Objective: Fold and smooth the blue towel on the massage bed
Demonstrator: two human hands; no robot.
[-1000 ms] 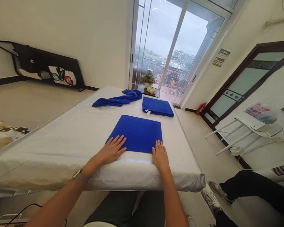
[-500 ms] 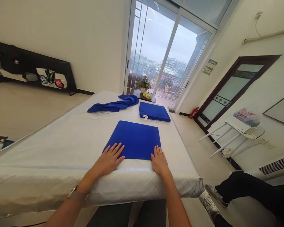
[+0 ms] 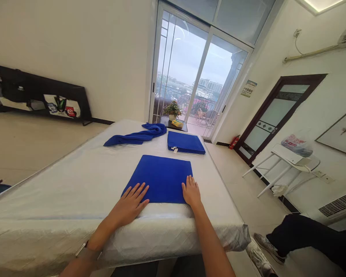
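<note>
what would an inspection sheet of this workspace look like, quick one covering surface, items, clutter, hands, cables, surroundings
surface: pale bed-like top under a plastic cover
job's things: front folded blue cloth, lying flat; rear folded blue cloth, with a white tag; rumpled blue cloth at far left
clutter: nothing seen on the surface besides the cloths
hands: left hand and right hand spread on the front cloth's near corners
cables: thin cord high on the right wall
surroundings: sliding glass door, fire extinguisher, another person's leg at lower right
</note>
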